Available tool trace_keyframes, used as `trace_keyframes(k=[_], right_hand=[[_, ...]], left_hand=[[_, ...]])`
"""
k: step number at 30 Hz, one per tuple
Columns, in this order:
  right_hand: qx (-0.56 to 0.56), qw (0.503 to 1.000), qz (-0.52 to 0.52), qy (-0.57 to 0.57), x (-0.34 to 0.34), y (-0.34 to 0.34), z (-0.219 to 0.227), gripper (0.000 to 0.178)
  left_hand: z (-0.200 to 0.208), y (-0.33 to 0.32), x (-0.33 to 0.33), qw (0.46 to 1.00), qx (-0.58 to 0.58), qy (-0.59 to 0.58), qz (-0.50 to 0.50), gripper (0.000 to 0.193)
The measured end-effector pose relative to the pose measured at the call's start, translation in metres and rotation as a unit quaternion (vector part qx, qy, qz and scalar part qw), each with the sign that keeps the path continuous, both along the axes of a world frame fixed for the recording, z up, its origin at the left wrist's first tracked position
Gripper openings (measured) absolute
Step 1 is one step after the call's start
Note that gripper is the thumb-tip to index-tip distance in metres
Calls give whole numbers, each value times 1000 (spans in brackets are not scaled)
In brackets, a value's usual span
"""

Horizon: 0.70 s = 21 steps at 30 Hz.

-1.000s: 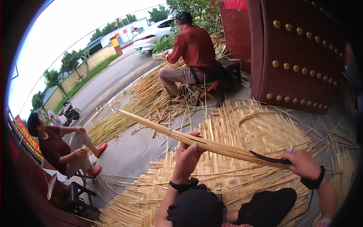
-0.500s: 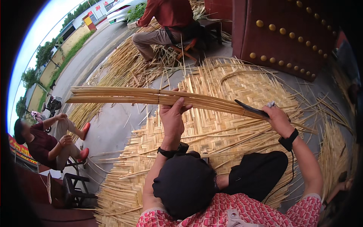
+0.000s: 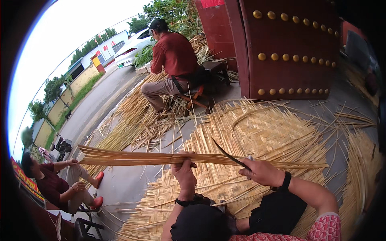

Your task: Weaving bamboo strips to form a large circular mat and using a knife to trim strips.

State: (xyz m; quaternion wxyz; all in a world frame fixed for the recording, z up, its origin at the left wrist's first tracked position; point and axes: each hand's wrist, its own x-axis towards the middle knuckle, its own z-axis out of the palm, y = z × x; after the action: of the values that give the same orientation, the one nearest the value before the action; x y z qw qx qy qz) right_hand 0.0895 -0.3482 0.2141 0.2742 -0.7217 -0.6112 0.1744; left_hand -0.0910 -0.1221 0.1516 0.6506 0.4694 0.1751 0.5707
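A long bundle of split straw-coloured reed strips (image 3: 124, 157) stretches level across the middle, tied by a thin dark band near my left hand (image 3: 185, 176). That hand is closed around the bundle from below. My right hand (image 3: 263, 172) grips a dark, curved sickle-like blade (image 3: 236, 162), its handle hidden in my fist. The blade slants across the strips, with its tip pointing up and left above them. Past my right hand, thin strip ends run on to the right. Below lies a large herringbone-woven mat (image 3: 277, 124) with loose, unwoven ends at its edges.
Ahead, a person in a red shirt (image 3: 175, 54) sits on a low stool beside loose reeds (image 3: 128, 124). Another person (image 3: 54, 180) sits at left near a dark stool (image 3: 86, 229). A red studded door (image 3: 293, 44) stands at the far right, with more reeds (image 3: 360, 168) along the right edge.
The view has tilted upward. My right hand has shifted left along the bundle, and the blade, earlier lying nearly along the strips, now crosses them more steeply. My left hand keeps its hold.
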Motion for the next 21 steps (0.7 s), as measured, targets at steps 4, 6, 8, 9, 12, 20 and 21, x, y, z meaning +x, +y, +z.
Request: trace_keyframes(k=[4,6,8,9,12,20,21], right_hand=[[-2,989,-66,131,-6,0,-15,52],[81,983,12,166,-16,5,-15,66],[72,991,72,91,-24,5,-6,71],[41,992,91,82,-24,7,-7,64],[107,988,73,79,-26,10,-21,53],[101,990,78,60,-25,20,-8,45],[124,987,91,43,-25,22,-8,45]], left_hand=[[-2,0,19,998,-64,11,-10,26],[-1,5,18,998,-54,7,11,28],[9,9,14,999,-29,-14,-5,27],[17,6,14,999,-33,-12,7,26],[11,8,21,999,-37,12,-22,29],[2,6,17,998,-32,29,-44,38],[3,5,17,998,-35,19,-45,39]])
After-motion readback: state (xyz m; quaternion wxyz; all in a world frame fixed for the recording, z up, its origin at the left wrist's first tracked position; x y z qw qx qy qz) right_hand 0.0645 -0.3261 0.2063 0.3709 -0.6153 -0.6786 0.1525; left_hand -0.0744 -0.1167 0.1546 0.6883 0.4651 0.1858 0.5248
